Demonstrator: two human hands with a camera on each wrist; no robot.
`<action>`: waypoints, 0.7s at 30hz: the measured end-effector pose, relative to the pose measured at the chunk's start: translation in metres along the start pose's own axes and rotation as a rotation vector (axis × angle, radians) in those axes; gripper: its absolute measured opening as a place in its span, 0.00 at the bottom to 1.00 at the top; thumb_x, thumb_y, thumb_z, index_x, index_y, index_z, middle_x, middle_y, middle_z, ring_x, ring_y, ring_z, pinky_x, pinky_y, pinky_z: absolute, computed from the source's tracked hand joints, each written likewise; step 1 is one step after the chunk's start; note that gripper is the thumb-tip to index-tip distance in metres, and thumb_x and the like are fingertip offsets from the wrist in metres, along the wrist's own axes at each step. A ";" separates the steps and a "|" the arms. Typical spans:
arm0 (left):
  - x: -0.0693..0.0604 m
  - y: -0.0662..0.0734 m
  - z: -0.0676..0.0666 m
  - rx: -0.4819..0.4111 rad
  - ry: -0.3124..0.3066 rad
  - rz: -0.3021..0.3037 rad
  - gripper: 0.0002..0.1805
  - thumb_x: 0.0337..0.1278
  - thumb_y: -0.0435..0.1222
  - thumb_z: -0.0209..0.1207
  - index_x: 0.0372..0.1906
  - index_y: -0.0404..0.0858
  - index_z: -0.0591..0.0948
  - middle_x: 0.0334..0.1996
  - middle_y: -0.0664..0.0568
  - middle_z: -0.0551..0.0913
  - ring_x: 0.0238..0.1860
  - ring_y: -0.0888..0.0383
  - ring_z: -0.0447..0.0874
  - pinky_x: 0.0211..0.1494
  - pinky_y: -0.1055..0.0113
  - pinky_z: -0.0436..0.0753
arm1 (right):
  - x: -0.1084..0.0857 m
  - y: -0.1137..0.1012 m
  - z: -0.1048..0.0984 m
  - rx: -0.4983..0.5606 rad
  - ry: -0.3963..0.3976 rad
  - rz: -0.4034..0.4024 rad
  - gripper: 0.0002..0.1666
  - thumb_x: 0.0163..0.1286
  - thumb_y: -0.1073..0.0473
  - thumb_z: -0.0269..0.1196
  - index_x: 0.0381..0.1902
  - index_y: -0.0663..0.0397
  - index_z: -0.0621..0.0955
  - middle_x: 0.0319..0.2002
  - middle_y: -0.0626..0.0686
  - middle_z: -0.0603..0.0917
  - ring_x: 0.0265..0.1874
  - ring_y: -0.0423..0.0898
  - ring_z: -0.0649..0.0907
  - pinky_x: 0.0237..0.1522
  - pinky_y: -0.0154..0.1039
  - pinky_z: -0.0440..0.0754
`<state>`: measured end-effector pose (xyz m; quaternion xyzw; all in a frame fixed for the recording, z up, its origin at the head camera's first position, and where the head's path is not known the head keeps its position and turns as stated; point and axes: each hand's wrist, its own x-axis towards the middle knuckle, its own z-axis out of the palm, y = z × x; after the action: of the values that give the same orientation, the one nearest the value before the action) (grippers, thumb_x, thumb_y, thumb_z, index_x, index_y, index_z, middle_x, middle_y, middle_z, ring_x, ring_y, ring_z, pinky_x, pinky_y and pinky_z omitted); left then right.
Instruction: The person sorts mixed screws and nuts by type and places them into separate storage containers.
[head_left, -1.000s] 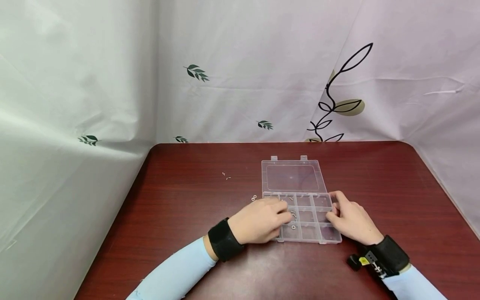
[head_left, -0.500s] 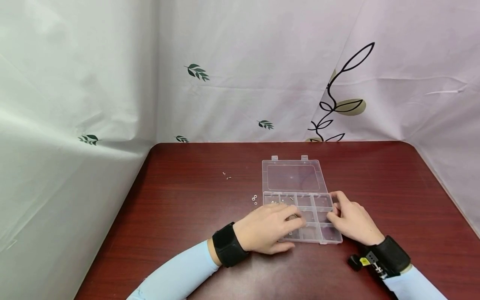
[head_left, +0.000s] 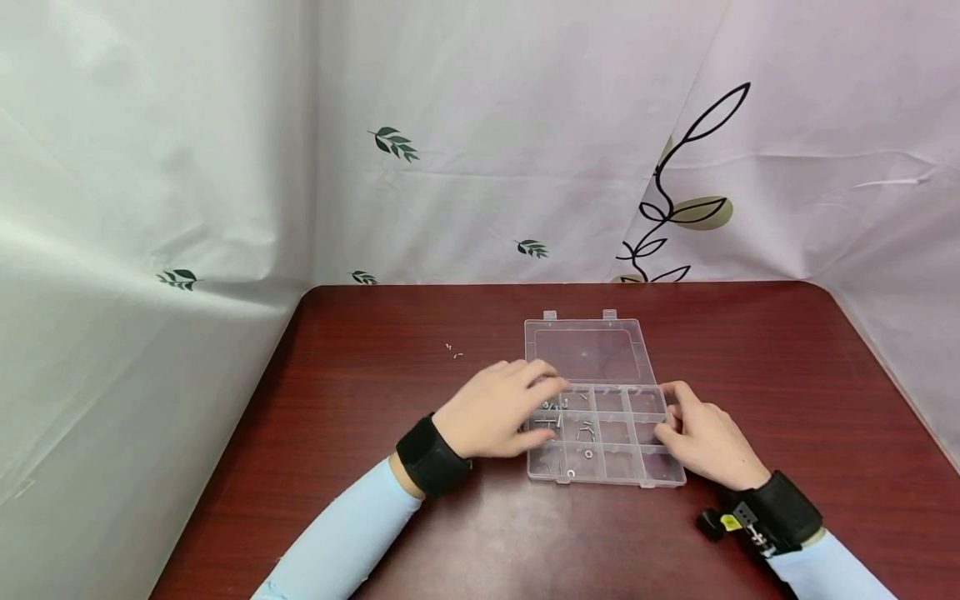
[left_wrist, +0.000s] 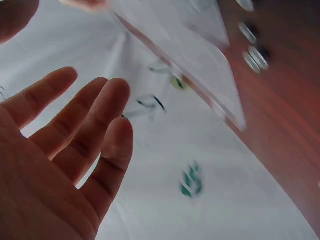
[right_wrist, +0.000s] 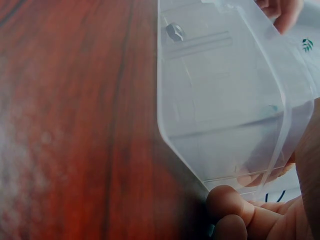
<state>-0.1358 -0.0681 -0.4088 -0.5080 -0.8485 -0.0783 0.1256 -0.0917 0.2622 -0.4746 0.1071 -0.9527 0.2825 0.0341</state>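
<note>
A clear plastic compartment box (head_left: 618,461) lies on the table with its lid (head_left: 585,354) folded back. Small screws (head_left: 587,431) and a nut or washer (head_left: 588,455) are in its left and middle compartments. Over the box's left edge hovers my left hand (head_left: 498,410), fingers spread and holding nothing; its palm faces the left wrist camera. My right hand (head_left: 705,437) holds the box's right side, its fingertips (right_wrist: 227,202) against the wall in the right wrist view. Small metal rings (left_wrist: 256,59) lie beside the box in the left wrist view; the left hand hides them from the head view.
Tiny screws (head_left: 453,351) lie on the dark red wooden table (head_left: 375,367), left of the lid. A white patterned cloth (head_left: 465,125) hangs behind the table and along its sides. A camera (head_left: 711,523) is strapped to the right wrist.
My left hand was curled over the left compartments, then opened above the box's front, and has since moved back and left. The right hand and box stay put.
</note>
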 end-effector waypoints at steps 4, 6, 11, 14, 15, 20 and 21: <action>-0.006 -0.021 0.002 0.023 -0.018 -0.078 0.29 0.55 0.49 0.66 0.61 0.43 0.78 0.51 0.54 0.78 0.45 0.55 0.79 0.47 0.62 0.78 | 0.000 0.000 0.000 -0.001 0.004 0.000 0.22 0.58 0.64 0.62 0.50 0.57 0.71 0.19 0.40 0.68 0.14 0.34 0.66 0.21 0.33 0.62; -0.008 -0.029 0.004 0.043 -0.034 -0.111 0.26 0.55 0.46 0.66 0.58 0.43 0.80 0.47 0.54 0.78 0.43 0.55 0.79 0.47 0.62 0.78 | 0.000 0.000 0.000 -0.002 0.007 -0.003 0.22 0.58 0.64 0.62 0.50 0.57 0.71 0.18 0.40 0.68 0.14 0.34 0.66 0.21 0.33 0.62; -0.012 -0.041 0.014 0.079 -0.093 -0.164 0.19 0.55 0.41 0.65 0.53 0.43 0.83 0.41 0.54 0.78 0.40 0.56 0.78 0.45 0.62 0.79 | 0.000 0.001 0.001 -0.002 0.005 0.000 0.22 0.58 0.64 0.62 0.51 0.58 0.71 0.18 0.40 0.68 0.14 0.34 0.66 0.21 0.33 0.61; -0.013 -0.044 0.022 0.095 -0.136 -0.171 0.14 0.57 0.39 0.64 0.49 0.45 0.84 0.38 0.55 0.77 0.38 0.56 0.78 0.44 0.62 0.79 | 0.000 0.001 0.001 -0.001 0.003 0.001 0.22 0.58 0.64 0.62 0.51 0.58 0.71 0.18 0.40 0.69 0.14 0.34 0.66 0.21 0.33 0.62; -0.013 -0.044 0.025 0.097 -0.151 -0.171 0.12 0.58 0.39 0.63 0.48 0.45 0.84 0.37 0.55 0.76 0.37 0.56 0.78 0.43 0.63 0.79 | 0.000 0.001 0.001 -0.001 0.003 0.000 0.22 0.58 0.64 0.62 0.51 0.58 0.71 0.18 0.40 0.69 0.14 0.34 0.66 0.21 0.33 0.62; -0.015 -0.044 0.033 0.088 -0.159 -0.148 0.12 0.57 0.32 0.62 0.45 0.49 0.86 0.35 0.55 0.76 0.37 0.57 0.78 0.42 0.64 0.79 | 0.000 0.001 0.002 -0.003 0.009 -0.007 0.22 0.57 0.65 0.62 0.50 0.57 0.71 0.18 0.40 0.69 0.14 0.34 0.66 0.21 0.33 0.62; -0.015 -0.044 0.035 0.084 -0.152 -0.144 0.13 0.56 0.31 0.62 0.44 0.49 0.87 0.34 0.56 0.76 0.37 0.57 0.78 0.42 0.64 0.79 | 0.000 0.001 0.002 -0.003 0.009 -0.007 0.22 0.57 0.65 0.62 0.50 0.57 0.71 0.18 0.40 0.69 0.14 0.34 0.66 0.21 0.33 0.61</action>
<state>-0.1725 -0.0925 -0.4464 -0.4444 -0.8925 -0.0130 0.0762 -0.0922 0.2622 -0.4766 0.1093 -0.9525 0.2816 0.0395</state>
